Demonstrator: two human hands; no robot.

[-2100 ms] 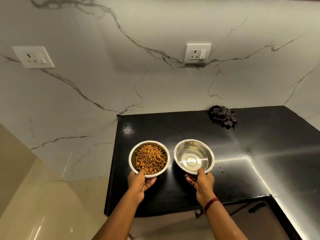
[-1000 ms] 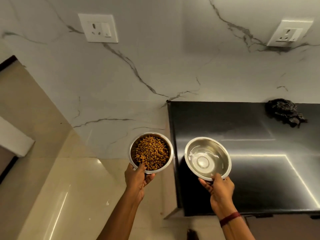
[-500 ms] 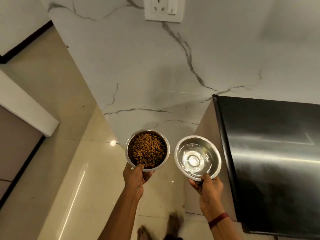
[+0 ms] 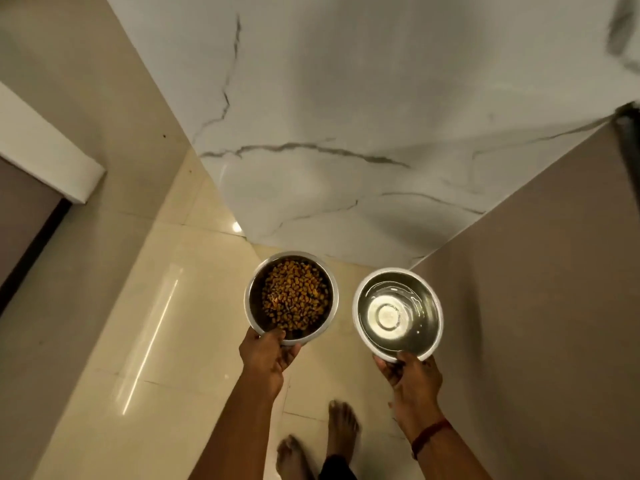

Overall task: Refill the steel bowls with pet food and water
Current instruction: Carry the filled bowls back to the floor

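Left hand [image 4: 266, 355]: my fingers grip the round steel bowl [image 4: 254, 304] of brown kibble [image 4: 294, 299] at its 6 o'clock rim
Right hand [image 4: 412, 375]: pinching the shiny steel water bowl [image 4: 429, 341], 3 o'clock of the kibble one

Your left hand [image 4: 268, 355] and right hand [image 4: 412, 375] show thumbs and knuckles only. Their fingertips lie hidden beneath the food bowl [image 4: 292, 253] and water bowl [image 4: 397, 270] they grip. Kibble [image 4: 294, 296] covers the food bowl's floor. The depth of the water [image 4: 398, 317] cannot be read. Both forearms run off the bottom edge. The forward foot [image 4: 341, 431] is blurred; the rear foot [image 4: 294, 459] is blurred and cut by that edge. At upper right, a dark smeared shape [image 4: 628, 133] leaves the frame, unidentifiable.
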